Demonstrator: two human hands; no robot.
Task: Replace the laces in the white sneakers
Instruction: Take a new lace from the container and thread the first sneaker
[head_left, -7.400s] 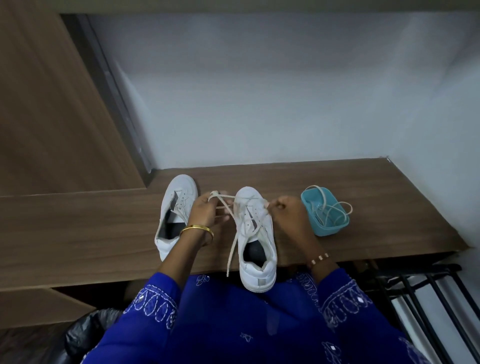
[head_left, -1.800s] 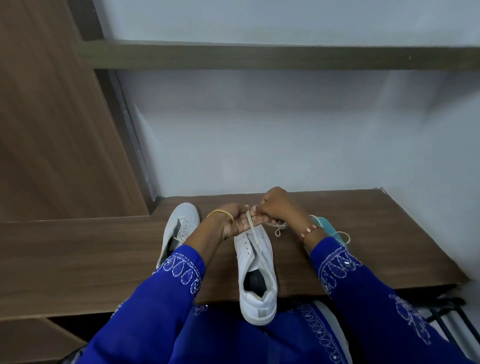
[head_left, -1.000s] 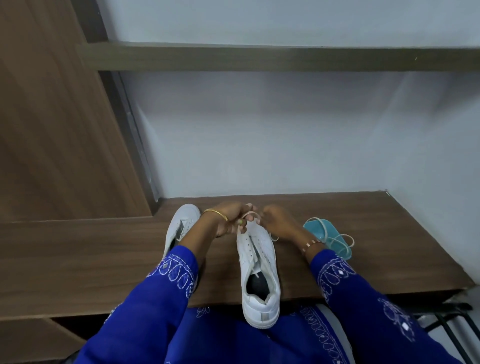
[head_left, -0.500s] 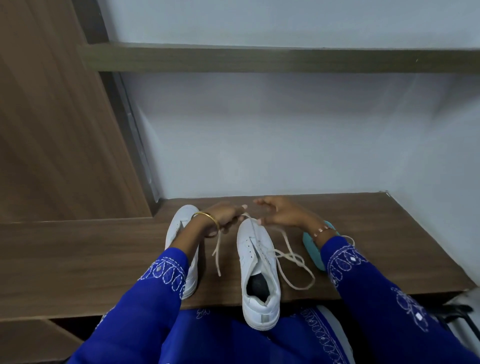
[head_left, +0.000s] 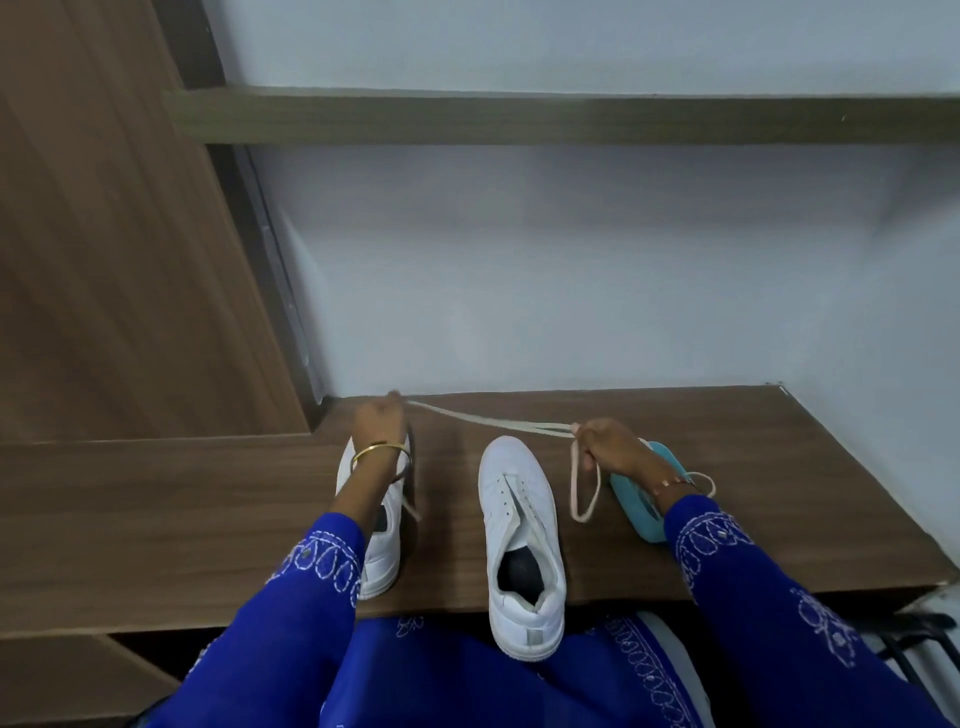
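Note:
A white sneaker (head_left: 522, 540) stands in the middle of the wooden shelf (head_left: 208, 499), its heel over the front edge and its eyelets bare of lace. A second white sneaker (head_left: 382, 545) lies to its left, mostly hidden under my left forearm. An off-white lace (head_left: 483, 418) is stretched above the shelf between my hands. My left hand (head_left: 378, 421) grips one end near the back wall. My right hand (head_left: 605, 447) holds the other part, with a loop of lace hanging below it.
A teal bowl (head_left: 636, 506) with another lace draped over its rim sits at the right, partly behind my right wrist. A wooden panel rises at the left, a shelf board (head_left: 571, 117) runs overhead, and a black rack (head_left: 919, 639) stands at the lower right.
The lace has come fully out of the middle sneaker. My hands have moved apart from over its toe, drawing the lace taut between them.

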